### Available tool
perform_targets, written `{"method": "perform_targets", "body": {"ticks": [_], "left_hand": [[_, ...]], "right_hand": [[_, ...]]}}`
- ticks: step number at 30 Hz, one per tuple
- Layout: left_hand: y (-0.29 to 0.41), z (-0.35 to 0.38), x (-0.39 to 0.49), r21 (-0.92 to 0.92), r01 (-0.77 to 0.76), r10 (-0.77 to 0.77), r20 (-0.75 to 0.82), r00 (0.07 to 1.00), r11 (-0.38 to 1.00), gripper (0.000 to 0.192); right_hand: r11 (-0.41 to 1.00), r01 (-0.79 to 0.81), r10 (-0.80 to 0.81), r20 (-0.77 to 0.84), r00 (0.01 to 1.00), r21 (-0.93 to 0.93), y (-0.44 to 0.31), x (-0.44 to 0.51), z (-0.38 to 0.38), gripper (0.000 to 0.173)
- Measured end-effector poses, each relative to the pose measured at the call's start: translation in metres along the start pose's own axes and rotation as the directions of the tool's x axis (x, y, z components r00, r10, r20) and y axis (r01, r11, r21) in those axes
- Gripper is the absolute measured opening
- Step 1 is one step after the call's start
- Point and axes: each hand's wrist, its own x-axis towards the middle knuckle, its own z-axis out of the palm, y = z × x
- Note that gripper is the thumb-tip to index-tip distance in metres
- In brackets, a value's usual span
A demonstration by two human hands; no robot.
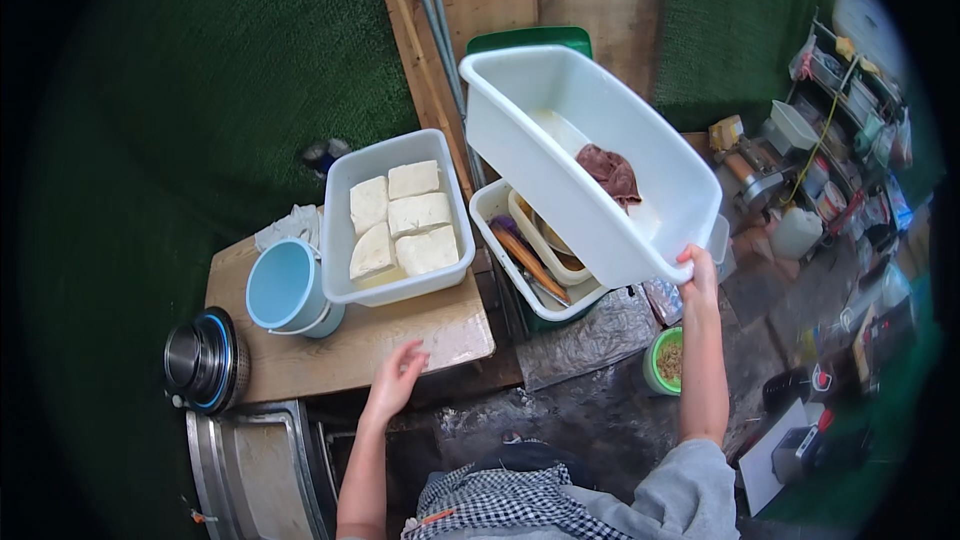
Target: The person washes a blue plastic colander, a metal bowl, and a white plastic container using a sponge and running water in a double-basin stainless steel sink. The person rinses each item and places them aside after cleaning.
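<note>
My right hand (pixel 699 270) grips the near right corner of a large white plastic tub (pixel 540 165), which is tilted. Inside that tub lies a crumpled brown cloth (pixel 611 174). Over the front edge of a wooden table (pixel 360 349), my left hand (pixel 397 379) is empty with its fingers apart. A second white tub (pixel 397 292) stands on the table and holds several white blocks that look like tofu (pixel 418 214), with some yellowish liquid at the bottom. Left of it is a light blue bucket (pixel 281 285) with a handle.
Beneath the tilted tub, a white bin (pixel 553 311) holds a smaller container (pixel 566 270) and a wooden-handled tool (pixel 529 262). A green-rimmed bucket (pixel 666 361) sits on the floor. Stacked metal bowls (pixel 199 352) and a steel sink (pixel 259 465) are at left. Cluttered shelving (pixel 840 97) fills the right.
</note>
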Motion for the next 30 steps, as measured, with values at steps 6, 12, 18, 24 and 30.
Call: {"method": "perform_targets", "body": {"ticks": [6,12,18,24,30], "left_hand": [[0.124,0.025,-0.012,-0.629,-0.177,0.18,-0.059,0.982,0.757,0.061],[0.09,0.008,-0.089,-0.761,-0.114,-0.158,-0.275,0.948,0.639,0.059],[-0.021,-0.027,-0.203,-0.784,-0.366,-0.472,-0.602,0.644,0.501,0.061],[-0.069,-0.058,-0.306,-0.708,-0.433,-0.621,-0.702,0.348,0.557,0.043],[-0.042,-0.029,-0.322,-0.065,-0.338,0.117,-0.863,0.491,0.939,0.031]], "right_hand": [[0.956,0.157,-0.116,0.175,0.978,-0.247,-0.018,-0.131,0.037,0.054],[0.857,0.251,-0.024,0.452,0.892,-0.449,0.018,-0.229,0.088,0.052],[0.778,0.362,0.22,0.762,0.609,-0.513,0.095,-0.273,0.152,0.051],[0.695,0.398,0.418,0.787,0.454,-0.599,0.168,-0.24,0.179,0.054],[0.956,-0.143,0.136,-0.043,0.99,-0.257,0.218,0.008,0.06,0.024]]}}
